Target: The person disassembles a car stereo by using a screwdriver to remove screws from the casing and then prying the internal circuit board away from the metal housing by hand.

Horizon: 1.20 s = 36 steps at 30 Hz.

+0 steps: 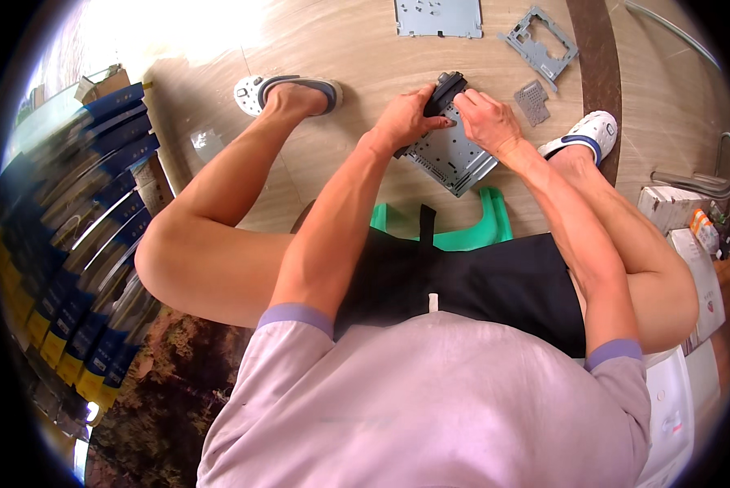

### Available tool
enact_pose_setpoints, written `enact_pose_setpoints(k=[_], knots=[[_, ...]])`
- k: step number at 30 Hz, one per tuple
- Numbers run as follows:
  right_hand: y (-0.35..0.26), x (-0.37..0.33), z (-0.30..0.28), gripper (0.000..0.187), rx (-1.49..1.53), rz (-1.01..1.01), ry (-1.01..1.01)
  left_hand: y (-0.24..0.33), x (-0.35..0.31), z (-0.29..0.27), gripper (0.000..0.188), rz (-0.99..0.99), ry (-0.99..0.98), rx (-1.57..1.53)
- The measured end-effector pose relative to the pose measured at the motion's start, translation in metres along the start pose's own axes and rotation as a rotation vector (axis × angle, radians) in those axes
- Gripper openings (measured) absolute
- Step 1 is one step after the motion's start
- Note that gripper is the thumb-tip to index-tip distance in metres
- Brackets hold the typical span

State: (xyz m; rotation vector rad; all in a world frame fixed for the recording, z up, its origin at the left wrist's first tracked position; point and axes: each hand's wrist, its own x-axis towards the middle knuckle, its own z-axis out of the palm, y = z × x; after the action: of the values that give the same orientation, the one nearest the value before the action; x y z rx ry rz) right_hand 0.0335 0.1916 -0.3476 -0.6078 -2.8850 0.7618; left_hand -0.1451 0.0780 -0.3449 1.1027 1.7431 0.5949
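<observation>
On the tiled floor between my feet lies a grey metal chassis (456, 163) dotted with small holes, with a black plastic front piece (445, 93) along its far side. My left hand (406, 122) is closed around the left part of that side, thumb laid across the metal. At the right end of the black piece my right hand (487, 122) has its fingers curled in tight. Whatever those right fingers pinch is hidden. A small perforated metal plate (532, 102) rests right of the chassis.
Farther off lie a metal bracket (541, 49) with a large cutout and a flat metal panel (436, 18) bearing small parts. A green plastic stool (495, 224) is close to me. Shelves of blue boxes (113, 122) line the left; cartons (670, 207) stand at right.
</observation>
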Motion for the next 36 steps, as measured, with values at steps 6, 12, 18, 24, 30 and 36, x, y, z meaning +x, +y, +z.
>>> enact_pose_setpoints(k=[6, 12, 18, 24, 30, 36], knots=[[-0.026, -0.001, 0.005, 0.011, 0.047, 0.238, -0.007, -0.004, -0.002, -0.002, 0.079, -0.027, 0.001, -0.015], [-0.017, 0.002, -0.002, 0.009, 0.078, 0.223, -0.073, 0.004, 0.0, -0.003, 0.078, -0.008, -0.033, -0.019], [-0.024, 0.005, -0.004, 0.009, 0.143, 0.3, -0.108, -0.017, -0.009, 0.013, 0.073, 0.053, 0.147, 0.024], [-0.024, 0.002, -0.002, 0.013, 0.176, 0.369, -0.084, -0.016, -0.033, 0.002, 0.076, -0.085, -0.051, 0.149], [-0.032, 0.007, -0.002, 0.02, 0.206, 0.501, -0.129, -0.03, -0.07, 0.018, 0.091, -0.166, 0.296, 0.2], [-0.019, 0.003, -0.001, 0.025, 0.21, 0.519, -0.168, -0.013, -0.095, 0.062, 0.111, -0.604, 0.434, -0.182]])
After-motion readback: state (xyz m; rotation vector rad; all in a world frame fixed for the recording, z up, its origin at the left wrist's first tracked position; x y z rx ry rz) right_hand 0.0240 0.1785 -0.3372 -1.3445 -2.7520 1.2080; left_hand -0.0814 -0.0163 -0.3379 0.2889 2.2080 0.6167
